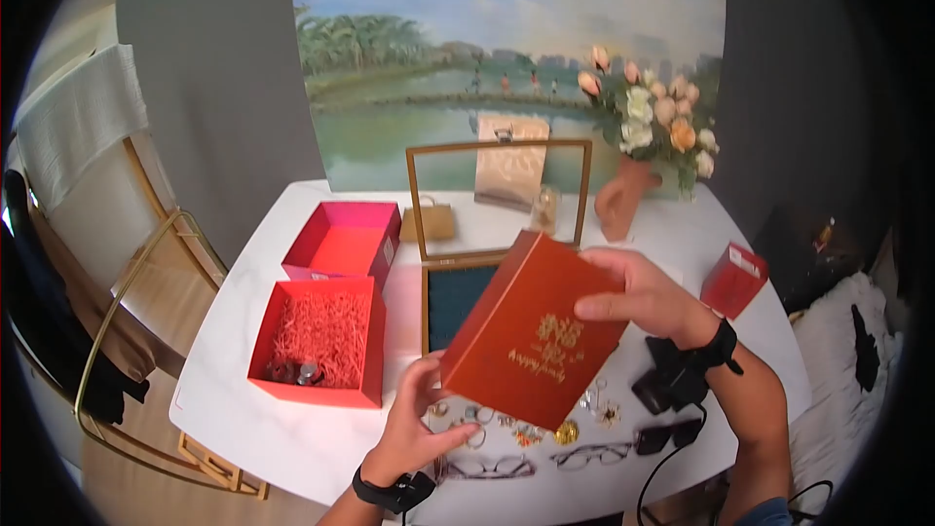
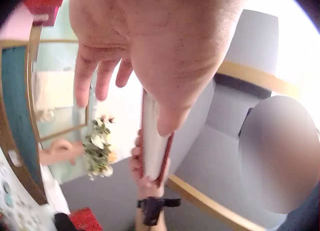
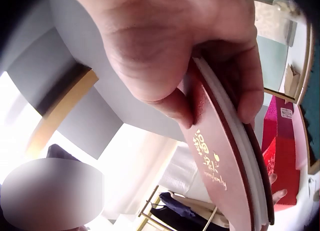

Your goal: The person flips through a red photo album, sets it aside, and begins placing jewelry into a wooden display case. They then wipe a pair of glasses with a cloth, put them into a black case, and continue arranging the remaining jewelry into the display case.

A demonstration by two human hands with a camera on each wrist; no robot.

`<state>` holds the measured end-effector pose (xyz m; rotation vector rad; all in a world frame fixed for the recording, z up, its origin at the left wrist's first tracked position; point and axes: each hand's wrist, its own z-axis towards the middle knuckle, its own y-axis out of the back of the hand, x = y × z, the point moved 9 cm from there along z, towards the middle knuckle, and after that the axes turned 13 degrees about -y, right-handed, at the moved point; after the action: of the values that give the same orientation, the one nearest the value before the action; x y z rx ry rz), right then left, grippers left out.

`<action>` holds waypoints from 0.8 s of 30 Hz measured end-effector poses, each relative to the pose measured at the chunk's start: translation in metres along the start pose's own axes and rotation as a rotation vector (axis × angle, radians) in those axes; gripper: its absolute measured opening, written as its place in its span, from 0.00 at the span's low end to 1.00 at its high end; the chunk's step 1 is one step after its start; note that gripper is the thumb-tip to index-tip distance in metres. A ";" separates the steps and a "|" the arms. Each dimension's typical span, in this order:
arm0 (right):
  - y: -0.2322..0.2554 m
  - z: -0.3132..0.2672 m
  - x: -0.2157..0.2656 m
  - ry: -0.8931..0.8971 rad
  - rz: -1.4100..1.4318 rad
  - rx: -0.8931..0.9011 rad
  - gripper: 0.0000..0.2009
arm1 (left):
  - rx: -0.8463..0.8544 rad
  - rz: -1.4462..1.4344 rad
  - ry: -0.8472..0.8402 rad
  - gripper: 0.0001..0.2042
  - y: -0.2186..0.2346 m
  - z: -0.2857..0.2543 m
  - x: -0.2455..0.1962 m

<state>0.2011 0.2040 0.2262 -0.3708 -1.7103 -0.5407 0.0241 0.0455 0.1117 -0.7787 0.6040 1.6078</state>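
Tilted above the table is a red-brown book [image 1: 536, 331] with gold lettering on its cover. White pages [image 3: 235, 131] show between its covers in the right wrist view. My right hand [image 1: 648, 297] grips its upper right edge, thumb on the lettered cover and fingers round the back. Near the book's lower left corner is my left hand [image 1: 424, 429], its thumb stretched out and its fingers loosely extended. In the left wrist view the left thumb [image 2: 172, 121] overlaps the end of the book. Beneath the book lie rings and other jewellery [image 1: 526, 435].
An open red box [image 1: 375, 370] with shredded paper stands left, beside another red box [image 1: 336, 219]. A wood-framed case [image 1: 425, 312] has its lid raised. Glasses [image 1: 591, 455] lie at the front. Flowers in a vase [image 1: 623, 203] and a small red box [image 1: 735, 282] are on the right.
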 end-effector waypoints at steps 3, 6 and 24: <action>-0.017 -0.025 -0.034 -0.081 0.030 0.017 0.22 | 0.142 -0.153 0.130 0.47 -0.030 -0.009 -0.002; -0.018 -0.040 -0.047 -0.112 0.003 -0.007 0.24 | 0.167 -0.071 0.146 0.44 -0.042 -0.010 0.002; -0.039 -0.038 -0.153 -0.030 0.878 -0.180 0.25 | 0.323 0.484 -0.010 0.56 -0.083 -0.003 0.012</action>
<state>0.2434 0.1582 0.0764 -1.1831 -1.3497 -0.0336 0.1055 0.0659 0.1037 -0.3984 1.0742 1.8804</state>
